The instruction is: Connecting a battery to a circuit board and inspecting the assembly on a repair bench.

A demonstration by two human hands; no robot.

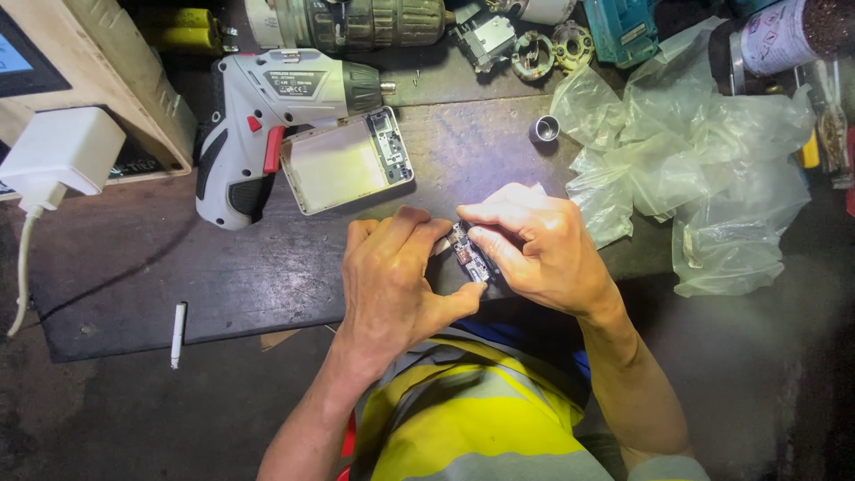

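Observation:
Both my hands meet over the front edge of a dark worn workbench (223, 276). My left hand (392, 281) and my right hand (534, 245) pinch a small circuit board (468, 253) between their fingertips; only a narrow strip of the board shows between the fingers. Just beyond my hands lies an opened white rectangular case shell (343, 162) with a small board at its right end. A grey and white cordless screwdriver (258, 116) with a red trigger lies behind and left of the shell.
Crumpled clear plastic bags (686, 169) fill the right side. A small metal ring (544, 129) sits by them. A white charger plug (58, 156) with its cable is at far left, a white pen-like stick (178, 334) near the front edge, drill parts along the back.

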